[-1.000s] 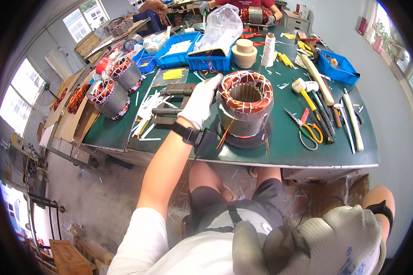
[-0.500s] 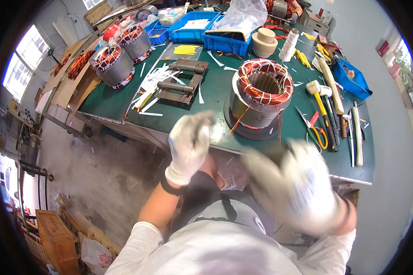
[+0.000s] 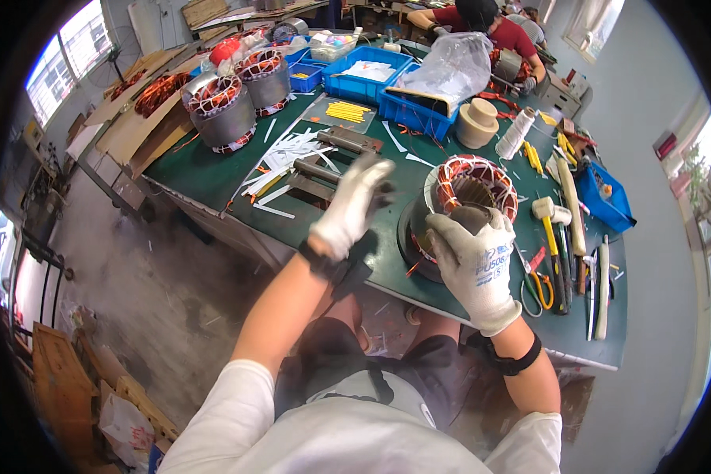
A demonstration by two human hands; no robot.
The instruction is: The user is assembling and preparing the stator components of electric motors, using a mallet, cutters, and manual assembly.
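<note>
My gloved right hand point(image 3: 482, 272) rests on the near upper side of a motor stator point(image 3: 442, 257), its fingers curled at the rim. The stator has a grey metal body and a ring of orange-red copper coils point(image 3: 454, 175) tied with white cord. A dark grey patch shows between thumb and fingers; I cannot tell what it is. My gloved left hand point(image 3: 355, 201) hovers to the left of the stator, slightly blurred, fingers stretched out with nothing visible in them. Behind it lies a brown metal frame with round bars point(image 3: 316, 171), partly covered by that hand.
White paper strips point(image 3: 286, 164) lie left of the frame. Two more wound stators point(image 3: 223, 126) stand at the far left. Blue bins point(image 3: 355, 85) line the back. At right are a mallet point(image 3: 547, 217), scissors point(image 3: 540, 288) and a blue tray point(image 3: 608, 204). A person point(image 3: 517, 35) works beyond the table.
My right hand has moved up and forward onto the stator. My left hand has risen toward the metal frame and its fingers have straightened. The view has tilted upward, showing the other person more fully.
</note>
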